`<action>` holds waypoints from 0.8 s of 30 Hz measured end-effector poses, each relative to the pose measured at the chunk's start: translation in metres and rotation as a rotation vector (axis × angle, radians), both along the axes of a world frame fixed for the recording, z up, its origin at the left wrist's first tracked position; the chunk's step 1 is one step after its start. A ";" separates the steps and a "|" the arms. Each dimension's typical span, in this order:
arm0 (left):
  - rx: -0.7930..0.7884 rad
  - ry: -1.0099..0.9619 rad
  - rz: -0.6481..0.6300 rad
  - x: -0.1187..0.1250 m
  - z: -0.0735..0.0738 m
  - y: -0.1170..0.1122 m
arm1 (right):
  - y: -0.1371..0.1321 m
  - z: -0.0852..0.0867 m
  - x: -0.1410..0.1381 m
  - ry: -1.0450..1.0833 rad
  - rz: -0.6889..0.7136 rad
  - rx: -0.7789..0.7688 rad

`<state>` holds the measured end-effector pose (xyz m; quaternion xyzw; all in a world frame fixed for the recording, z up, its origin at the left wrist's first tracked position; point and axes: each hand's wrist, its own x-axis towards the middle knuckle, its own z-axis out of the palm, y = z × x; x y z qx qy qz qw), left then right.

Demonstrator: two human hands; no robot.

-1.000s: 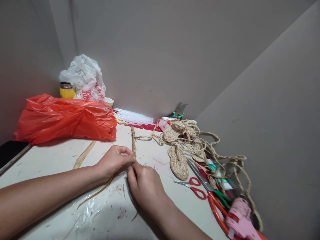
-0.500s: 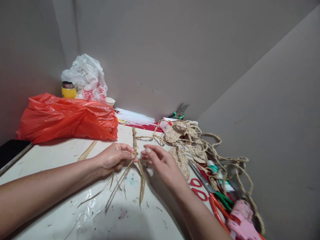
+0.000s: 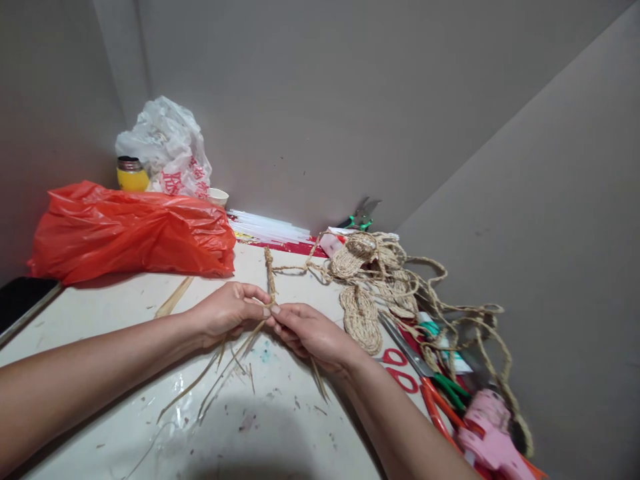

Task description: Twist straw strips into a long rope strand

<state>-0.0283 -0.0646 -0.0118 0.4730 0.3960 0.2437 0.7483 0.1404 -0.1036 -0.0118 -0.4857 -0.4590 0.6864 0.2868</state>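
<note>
A short straw braid (image 3: 271, 275) stands out from between my hands toward the back of the white table. My left hand (image 3: 233, 310) pinches its near end, where loose straw strands (image 3: 233, 363) hang down toward me. With thumb and fingers closed at the same spot, my right hand (image 3: 307, 330) grips other straw strands, whose tips (image 3: 320, 381) poke out below the palm. The two thumbs almost meet. A thin straw cord (image 3: 293, 269) runs from the braid to a pile of braided cord (image 3: 395, 267) on the right.
Small sole-shaped woven pieces (image 3: 361, 319), red-handled scissors (image 3: 400, 370), large orange-handled shears (image 3: 435, 400) and a pink glue gun (image 3: 487, 427) lie at the right. Behind are white sticks (image 3: 270, 228) and pruning shears (image 3: 363, 217). A red plastic bag (image 3: 135, 233) sits at the left.
My right hand, open and apart from the braid before, has closed on strands at its near end. Those strands have swung rightward under my palm. My left hand keeps its pinch.
</note>
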 end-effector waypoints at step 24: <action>0.185 0.210 -0.078 0.003 0.004 -0.034 | -0.015 -0.010 -0.029 -0.046 -0.231 0.137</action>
